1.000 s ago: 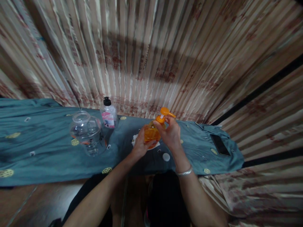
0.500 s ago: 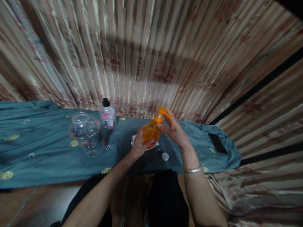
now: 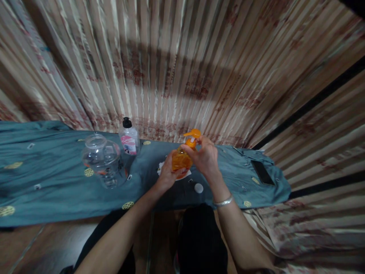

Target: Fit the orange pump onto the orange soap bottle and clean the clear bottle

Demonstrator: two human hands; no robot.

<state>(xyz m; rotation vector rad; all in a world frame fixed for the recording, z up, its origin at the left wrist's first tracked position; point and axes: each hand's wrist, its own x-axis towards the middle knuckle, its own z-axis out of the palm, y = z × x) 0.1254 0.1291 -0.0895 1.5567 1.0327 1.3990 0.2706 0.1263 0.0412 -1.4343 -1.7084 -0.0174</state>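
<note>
Both hands were closed around parts of one bottle a little below the middle of the frame. The left hand (image 3: 167, 172) curved round the lower body of the amber bottle (image 3: 181, 160), thumb along the near side and fingers wrapped across its front. The right hand (image 3: 207, 156) was drawn in narrow at the bottle's neck, its thumb against the orange collar (image 3: 190, 143) and its fingers bent behind the pump head (image 3: 194, 133), whose spout pointed toward the left of the frame. The bottle leaned slightly, its top toward the right; whether its base met the tabletop could not be told. A silvery bracelet (image 3: 224, 201) circled the right wrist.

Under the bottle showed a white patch (image 3: 160, 168) with a wavy edge, and just below and right of it lay a white disc (image 3: 199, 188). A teal cloth (image 3: 57, 175) printed with yellow motifs covered the tabletop, which ran across the frame. Left of centre stood a clear jar (image 3: 104, 161) with a wide mouth, near a clear bottle (image 3: 129, 140) with a black top and a pink-and-white label. A dark phone (image 3: 262, 172) lay at the right end. Pleated, striped curtains (image 3: 171, 57) filled the upper frame, and brown floor tiles (image 3: 48, 247) showed at the lower left
</note>
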